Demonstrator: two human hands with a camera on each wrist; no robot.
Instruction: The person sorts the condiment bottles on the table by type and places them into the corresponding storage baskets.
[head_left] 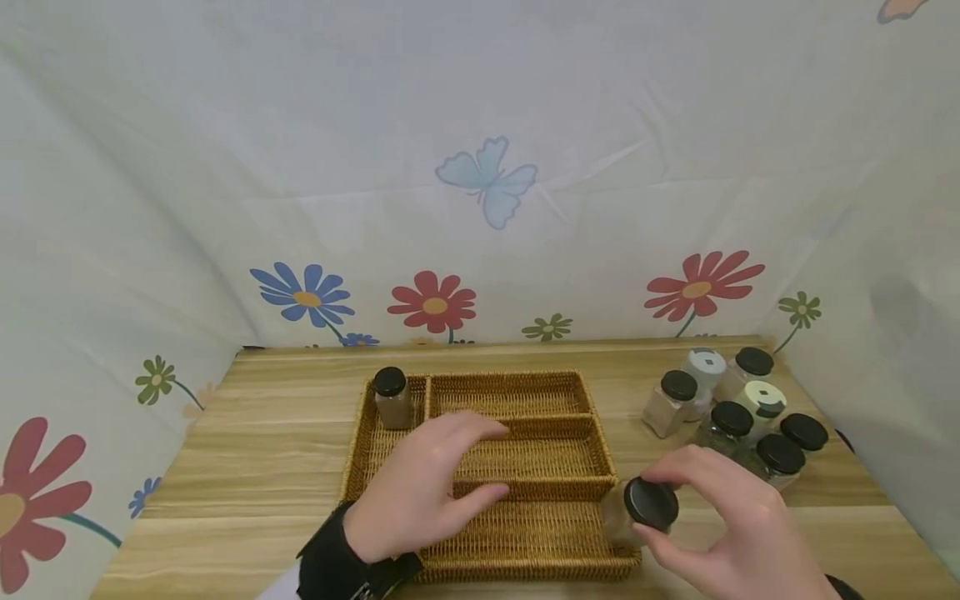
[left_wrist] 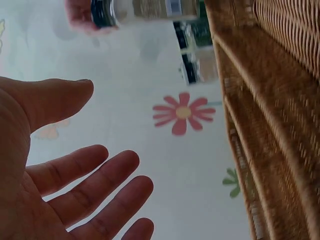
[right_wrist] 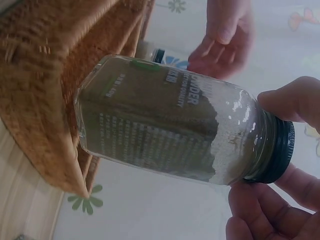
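My right hand (head_left: 738,525) pinches a glass spice jar (right_wrist: 155,120) by its black lid, thumb on one side and fingers on the other. Brownish powder fills much of this jar, and printed lettering shows on its glass. In the head view the jar overlaps the right end of the front compartment of a wicker basket (head_left: 525,571). My left hand (head_left: 427,483) hovers over the basket's middle with thumb and fingers spread, holding nothing. Another black-lidded jar (head_left: 393,410) stands at the back of the basket's left compartment.
Several jars stand grouped on the wooden table (head_left: 247,467) right of the basket, among them a black-lidded jar (head_left: 666,408), a white-capped jar (head_left: 703,371) and a pale-green-capped jar (head_left: 763,400). A flower-printed curtain (head_left: 585,275) encloses the table's back and sides.
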